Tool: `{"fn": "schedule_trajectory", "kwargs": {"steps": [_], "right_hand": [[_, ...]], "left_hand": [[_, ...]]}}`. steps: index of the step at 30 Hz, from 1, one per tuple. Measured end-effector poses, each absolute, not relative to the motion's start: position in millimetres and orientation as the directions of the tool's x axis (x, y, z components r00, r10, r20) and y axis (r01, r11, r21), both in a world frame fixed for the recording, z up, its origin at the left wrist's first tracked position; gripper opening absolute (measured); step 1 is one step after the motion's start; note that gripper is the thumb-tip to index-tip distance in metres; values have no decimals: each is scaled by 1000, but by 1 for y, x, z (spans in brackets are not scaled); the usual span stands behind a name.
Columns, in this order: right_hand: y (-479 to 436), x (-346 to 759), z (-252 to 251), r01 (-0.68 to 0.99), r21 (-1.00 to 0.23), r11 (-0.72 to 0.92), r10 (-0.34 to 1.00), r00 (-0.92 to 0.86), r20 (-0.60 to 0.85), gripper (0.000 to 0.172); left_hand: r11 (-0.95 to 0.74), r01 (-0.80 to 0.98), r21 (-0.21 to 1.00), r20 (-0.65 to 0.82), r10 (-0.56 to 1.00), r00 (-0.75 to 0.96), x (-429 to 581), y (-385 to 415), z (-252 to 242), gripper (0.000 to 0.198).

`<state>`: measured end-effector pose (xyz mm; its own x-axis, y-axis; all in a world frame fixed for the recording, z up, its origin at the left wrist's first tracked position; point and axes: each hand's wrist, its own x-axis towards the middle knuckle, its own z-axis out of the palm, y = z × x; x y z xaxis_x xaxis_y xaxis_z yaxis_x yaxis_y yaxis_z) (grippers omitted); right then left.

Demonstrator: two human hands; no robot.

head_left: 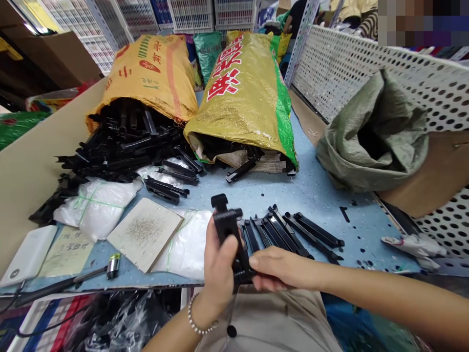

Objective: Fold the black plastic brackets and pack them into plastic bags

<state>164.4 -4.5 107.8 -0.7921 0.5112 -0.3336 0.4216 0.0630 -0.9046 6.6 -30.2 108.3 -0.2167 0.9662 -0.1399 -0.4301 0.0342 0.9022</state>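
Both hands hold one black plastic bar [227, 226] upright over the near edge of the blue table [315, 193]. My left hand [217, 266] wraps round its middle, thumb pressed on the front. My right hand [282, 269] pinches its lower end from the right. Just beyond them a row of several similar black bars [293, 232] lies side by side on the table.
A big heap of black bars [124, 142] spills from an orange sack [150, 73]; a yellow-green sack [249, 93] lies beside it. White plastic bags [95, 205], a square board [144, 232], a lighter [113, 264], a crumpled green sack [373, 137] and a perforated white panel [366, 68] surround the spot.
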Motion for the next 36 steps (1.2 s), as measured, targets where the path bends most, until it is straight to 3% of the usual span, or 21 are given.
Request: {"fn": "schedule_trajectory", "kwargs": {"steps": [2, 4, 6, 8, 10, 12, 13, 15, 17, 20, 23, 27, 31, 34, 36], "right_hand": [[3, 170, 115, 412, -844, 342, 588, -795, -150, 44], [6, 173, 117, 368, -673, 642, 551, -832, 70, 38], [4, 172, 111, 331, -590, 736, 502, -852, 149, 38], [-2, 166, 102, 362, -723, 588, 597, -798, 87, 40], [-8, 160, 92, 384, -896, 225, 701, -702, -125, 45], [-10, 162, 86, 363, -927, -99, 672, -662, -331, 47], [-8, 170, 85, 366, -918, -152, 662, -653, -369, 46], [-4, 197, 84, 446, -894, -43, 756, -571, -321, 40], [-2, 238, 78, 658, -741, 133, 920, -361, -155, 34], [-9, 293, 57, 948, -318, 22, 1000, -26, -10, 40], [-21, 308, 31, 987, -151, -47, 992, 29, -121, 40], [-19, 294, 18, 988, -119, -102, 978, 78, -194, 45], [-7, 291, 41, 976, -215, -37, 995, 17, -94, 46], [-7, 272, 71, 920, -342, 194, 981, -172, 93, 52], [-11, 248, 89, 790, -390, 474, 880, -443, 172, 57]], "left_hand": [[156, -538, 828, -267, 954, -135, 5, -22, 109, 29], [236, -620, 749, -346, 936, -62, 5, -15, 108, 26], [248, -651, 717, -372, 927, -56, 9, -12, 105, 27], [180, -641, 746, -334, 934, -128, 14, -12, 101, 29], [72, -594, 801, -251, 942, -224, 17, -14, 95, 29], [57, -559, 827, -232, 941, -247, 16, -14, 88, 30], [98, -553, 827, -267, 935, -235, 12, -14, 84, 32], [249, -545, 801, -397, 902, -172, 2, -16, 75, 38], [418, -517, 747, -532, 842, -88, -9, -20, 65, 45], [559, -510, 654, -654, 756, -10, -10, -29, 50, 47], [528, -534, 660, -649, 759, -51, 9, -30, 36, 42], [437, -527, 729, -555, 828, -81, 30, -9, 28, 39], [463, -672, 578, -577, 814, 64, 15, 10, 38, 38], [621, -621, 478, -548, 763, 342, -5, 2, 58, 41], [795, -411, 446, -536, 606, 588, -14, -13, 71, 48]]}}
